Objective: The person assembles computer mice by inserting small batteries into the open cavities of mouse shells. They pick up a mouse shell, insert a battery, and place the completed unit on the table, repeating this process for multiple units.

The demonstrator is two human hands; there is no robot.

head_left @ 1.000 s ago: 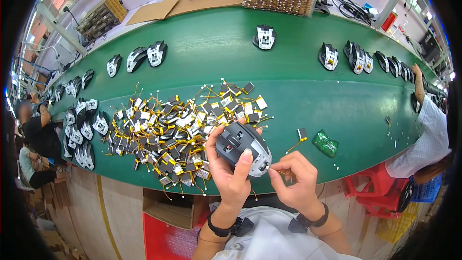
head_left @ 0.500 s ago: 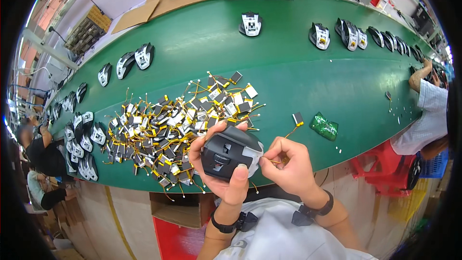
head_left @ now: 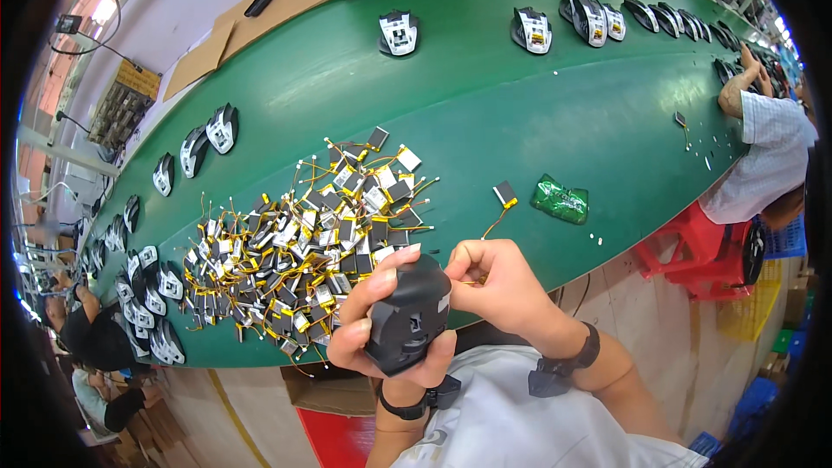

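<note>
My left hand (head_left: 354, 343) is wrapped round a black computer mouse (head_left: 414, 316), tilted up near the table's front edge. Against the mouse's right end, my right hand (head_left: 503, 291) pinches thin wires at the fingertips. Those wires run back to a small flat battery (head_left: 503, 192) with yellow tape, lying on the table just beyond. The plug end of the wires is hidden by my fingers and the mouse. Left of my hands spreads a tangled pile of similar batteries (head_left: 290, 256).
A green shiny packet (head_left: 561, 200) lies right of the battery on the green table (head_left: 485, 113). Black-and-white mice (head_left: 399, 33) stand in a row along the far side and cluster at the left (head_left: 165, 344). A co-worker (head_left: 771, 143) sits at the right by a red stool (head_left: 693, 251).
My view has shifted, so the table's things sit further left. The mouse is turned more upright, its pale end now mostly hidden. My right fingers stay pinched by its edge.
</note>
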